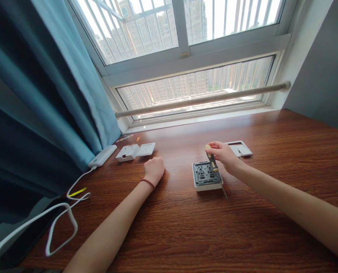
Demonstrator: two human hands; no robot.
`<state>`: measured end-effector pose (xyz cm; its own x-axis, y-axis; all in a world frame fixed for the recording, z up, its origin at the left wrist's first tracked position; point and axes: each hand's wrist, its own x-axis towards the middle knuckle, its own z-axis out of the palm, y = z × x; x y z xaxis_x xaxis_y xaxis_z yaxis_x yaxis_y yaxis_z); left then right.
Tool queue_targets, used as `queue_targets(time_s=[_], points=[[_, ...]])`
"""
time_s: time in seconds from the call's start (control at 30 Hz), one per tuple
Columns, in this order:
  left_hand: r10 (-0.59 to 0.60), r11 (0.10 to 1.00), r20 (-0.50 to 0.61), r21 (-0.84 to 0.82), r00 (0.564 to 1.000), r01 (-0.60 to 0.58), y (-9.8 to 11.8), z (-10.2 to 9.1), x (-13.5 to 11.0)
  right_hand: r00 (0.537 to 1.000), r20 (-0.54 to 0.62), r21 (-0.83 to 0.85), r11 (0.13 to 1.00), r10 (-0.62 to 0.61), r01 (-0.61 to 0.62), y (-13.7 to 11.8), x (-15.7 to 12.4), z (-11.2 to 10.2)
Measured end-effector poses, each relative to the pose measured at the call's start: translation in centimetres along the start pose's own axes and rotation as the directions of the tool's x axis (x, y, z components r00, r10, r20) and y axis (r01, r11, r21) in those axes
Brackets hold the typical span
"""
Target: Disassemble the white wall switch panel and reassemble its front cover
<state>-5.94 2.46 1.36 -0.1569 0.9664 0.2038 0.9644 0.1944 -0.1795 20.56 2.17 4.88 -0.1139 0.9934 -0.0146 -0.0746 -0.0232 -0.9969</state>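
My right hand [224, 155] is closed round a screwdriver [214, 165] with a yellow and black handle. Its thin shaft slants down past the right edge of a grey switch module [204, 176] that lies face up on the wooden table [186, 227]. My left hand [154, 170] rests on the table as a closed fist, to the left of the module and apart from it. A red band circles that wrist. Nothing shows inside the fist.
A white cover frame [239, 148] lies behind my right hand. Two white switch parts [135, 151] sit near the window sill. A white power adapter [102, 156] and its looping white cable [60, 212] lie at the left by the blue curtain [43, 94].
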Motion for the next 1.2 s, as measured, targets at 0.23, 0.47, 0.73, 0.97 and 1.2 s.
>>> queue_targets(time_s=[0.23,0.47,0.73,0.97,1.2], points=[[0.040,0.995,-0.057,-0.086,0.998,-0.045,0.4,-3.0,-1.3,0.999,0.002,0.200,0.979,-0.036,0.035,-0.6,0.2,-0.1],[0.490,-0.012,0.037,-0.999,0.871,0.049,5.7,-7.2,-4.9,0.993,0.091,0.303,0.952,-0.072,0.041,-1.6,-1.9,1.3],[0.620,-0.514,-0.044,-0.778,0.783,0.363,9.4,-9.2,-4.0,0.945,0.026,0.014,0.945,-0.327,0.327,-2.0,-2.5,0.5],[0.381,-0.755,-0.068,-0.599,0.922,0.267,10.2,-9.3,-0.2,0.849,0.425,-0.289,0.842,-0.314,0.456,4.0,-2.6,-5.1],[0.400,-0.795,-0.118,-0.538,0.909,0.280,11.7,-7.9,-1.6,0.829,0.532,-0.335,0.855,-0.175,0.396,5.2,-2.6,-5.5]])
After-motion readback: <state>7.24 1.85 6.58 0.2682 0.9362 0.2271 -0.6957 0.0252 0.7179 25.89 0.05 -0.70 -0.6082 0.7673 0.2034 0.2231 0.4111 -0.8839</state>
